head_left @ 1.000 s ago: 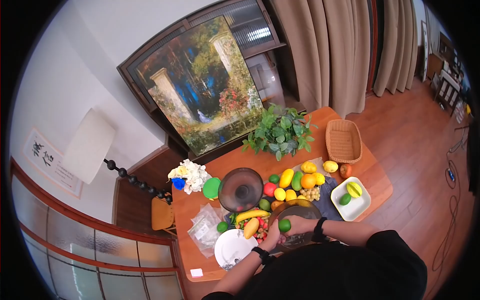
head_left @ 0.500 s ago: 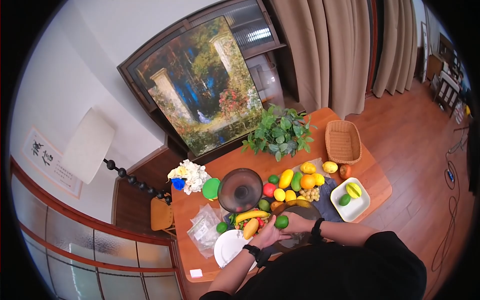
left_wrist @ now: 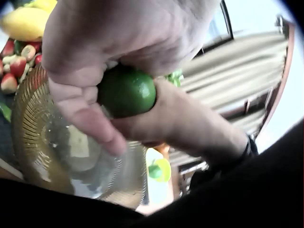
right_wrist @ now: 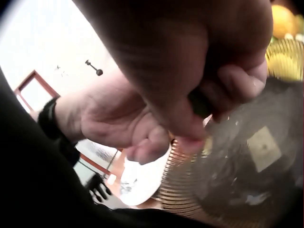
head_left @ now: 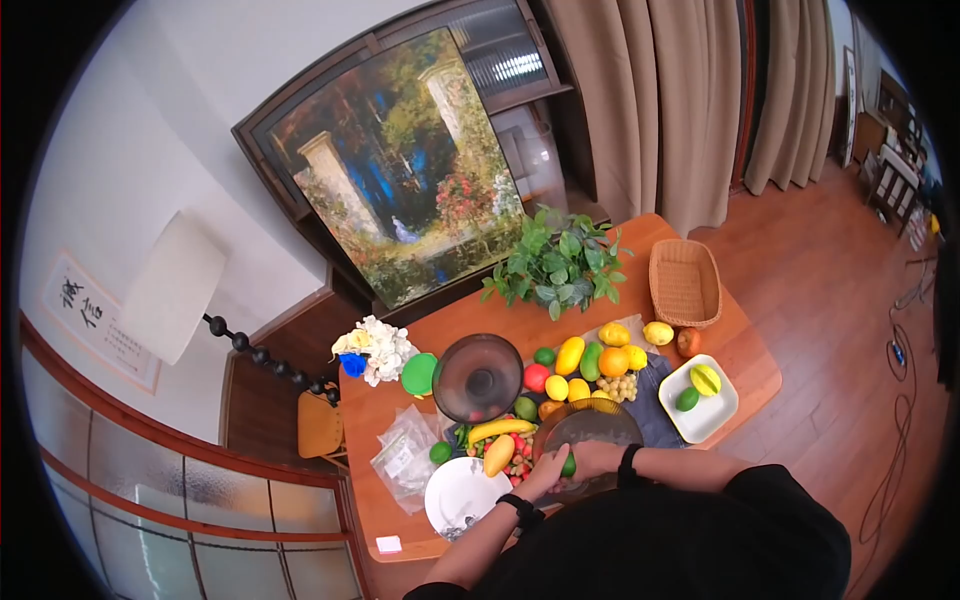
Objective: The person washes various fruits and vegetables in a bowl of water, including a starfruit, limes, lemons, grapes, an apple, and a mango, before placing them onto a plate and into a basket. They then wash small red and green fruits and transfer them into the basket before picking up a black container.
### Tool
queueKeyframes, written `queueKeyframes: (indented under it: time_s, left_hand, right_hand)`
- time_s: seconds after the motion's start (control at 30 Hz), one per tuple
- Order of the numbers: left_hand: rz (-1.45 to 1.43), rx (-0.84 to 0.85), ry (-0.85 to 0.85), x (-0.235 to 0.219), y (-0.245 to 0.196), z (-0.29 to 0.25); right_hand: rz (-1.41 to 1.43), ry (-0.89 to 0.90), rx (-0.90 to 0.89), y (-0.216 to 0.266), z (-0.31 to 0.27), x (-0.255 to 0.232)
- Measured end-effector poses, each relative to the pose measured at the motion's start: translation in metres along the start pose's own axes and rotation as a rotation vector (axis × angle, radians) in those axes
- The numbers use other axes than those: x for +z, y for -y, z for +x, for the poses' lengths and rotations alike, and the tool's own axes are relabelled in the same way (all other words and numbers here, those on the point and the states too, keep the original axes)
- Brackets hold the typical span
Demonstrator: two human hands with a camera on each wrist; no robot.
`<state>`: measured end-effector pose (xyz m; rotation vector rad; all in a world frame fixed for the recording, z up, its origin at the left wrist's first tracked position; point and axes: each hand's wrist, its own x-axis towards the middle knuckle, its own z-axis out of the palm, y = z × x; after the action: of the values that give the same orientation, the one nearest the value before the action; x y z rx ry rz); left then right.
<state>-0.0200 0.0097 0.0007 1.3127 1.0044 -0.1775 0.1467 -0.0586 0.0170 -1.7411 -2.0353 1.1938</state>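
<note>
Both hands are around one green lime, close over a ribbed amber glass bowl with water in it. In the left wrist view, the left hand has its fingers curled along the lime's near side. The right hand grips the lime from the other side, its fingers bent round it in the right wrist view. Most of the lime is hidden by fingers in that view. A pale square patch shows at the bowl's bottom.
Left of the bowl are a white plate, a mango, bananas and strawberries. Behind it stand a dark glass bowl and several fruits. A white tray with two fruits lies right; a wicker basket sits farther back.
Half a second ago the left hand was more spread and the lime showed more fully. The hands and lime have since moved slightly down in the head view, and the left fingers have curled in.
</note>
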Motion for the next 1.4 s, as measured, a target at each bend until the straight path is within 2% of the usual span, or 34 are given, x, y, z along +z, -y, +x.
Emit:
queueKeyframes:
  time_s: [0.13,0.2,0.23,0.3,0.43,0.5,0.53,0.6,0.63,0.7,0.73,0.8,0.83,0.9,0.93,1.0,1.03,1.07,1.1,1.13,1.17,1.23,1.27,1.3,1.33,1.37,1.4]
  left_hand:
    - [-0.01,0.066,-0.029,-0.001,0.006,0.0]
    - [0.146,0.602,-0.247,0.001,0.024,0.012]
    - [0.148,0.601,-0.248,-0.001,0.019,0.01]
    - [0.13,0.424,-0.091,-0.003,0.002,-0.001]
    - [0.079,0.437,-0.022,0.001,0.022,0.015]
    - [0.098,0.421,-0.064,0.005,0.025,0.014]
    - [0.101,0.421,-0.064,0.004,0.039,0.025]
    - [0.248,0.382,-0.317,-0.002,0.075,0.058]
    - [0.246,0.381,-0.32,-0.002,0.065,0.049]
    - [0.082,0.009,-0.188,0.0,0.033,0.019]
    - [0.078,0.009,-0.189,0.0,0.039,0.022]
    - [0.087,0.041,-0.197,-0.002,0.05,0.032]
    - [0.089,0.043,-0.197,0.001,0.048,0.031]
    - [-0.025,-0.049,-0.218,0.005,0.043,0.027]
    - [-0.025,-0.048,-0.217,0.003,0.039,0.027]
    - [-0.275,-0.161,-0.074,0.003,0.035,0.027]
    - [-0.278,-0.162,-0.072,0.003,0.039,0.032]
    - [-0.462,-0.194,0.065,0.0,0.044,0.039]
    - [-0.642,-0.225,0.204,-0.002,0.051,0.046]
    - [-0.64,-0.225,0.205,-0.002,0.042,0.041]
    - [-0.622,-0.251,0.204,0.0,0.021,0.027]
    - [-0.602,-0.276,0.203,0.0,0.005,0.022]
    - [-0.406,-0.219,0.105,0.002,0.002,0.024]
    - [-0.21,-0.161,0.008,0.004,0.0,0.027]
    - [-0.21,-0.16,0.008,0.008,0.004,0.033]
    - [0.304,0.304,-0.263,0.012,0.011,0.039]
    - [0.822,0.767,-0.528,0.014,0.019,0.045]
  right_hand:
    - [0.121,0.092,-0.008,-0.029,0.01,0.009]
    - [0.74,0.366,0.179,-0.034,0.008,-0.002]
    - [0.741,0.366,0.178,-0.035,0.005,-0.002]
    - [0.896,0.317,0.245,-0.036,0.0,-0.001]
    - [0.757,0.315,0.223,-0.039,0.002,-0.005]
    - [0.263,0.303,0.26,-0.03,-0.002,-0.017]
    - [0.264,0.301,0.259,-0.034,0.001,-0.016]
    - [0.14,0.15,0.406,-0.052,0.011,-0.01]
    - [0.137,0.152,0.404,-0.068,0.018,0.0]
    - [-0.067,-0.499,0.2,-0.099,0.029,0.025]
    - [-0.07,-0.497,0.199,-0.103,0.032,0.028]
    - [-0.038,-0.375,0.341,-0.107,0.036,0.029]
    - [-0.038,-0.378,0.342,-0.103,0.035,0.027]
    - [1.126,-0.11,0.535,-0.091,0.035,0.027]
    - [1.126,-0.111,0.536,-0.079,0.031,0.022]
    - [1.379,0.132,0.293,-0.049,0.019,0.003]
    - [1.296,0.104,0.233,-0.047,0.02,0.008]
    - [1.296,0.104,0.236,-0.041,0.017,0.007]
    - [0.737,-0.155,0.027,-0.036,0.014,0.006]
    - [0.163,-0.387,-0.171,-0.028,0.01,0.002]
    - [0.163,-0.39,-0.17,-0.018,0.005,-0.004]
    - [0.407,-0.235,0.076,0.002,-0.008,-0.021]
    - [0.526,-0.153,0.2,0.006,-0.011,-0.025]
    - [0.525,-0.154,0.2,-0.001,-0.006,-0.022]
    - [0.795,-0.01,0.38,-0.013,0.002,-0.017]
    - [1.062,0.141,0.561,-0.02,0.007,-0.015]
    - [1.061,0.143,0.561,-0.028,0.008,-0.013]
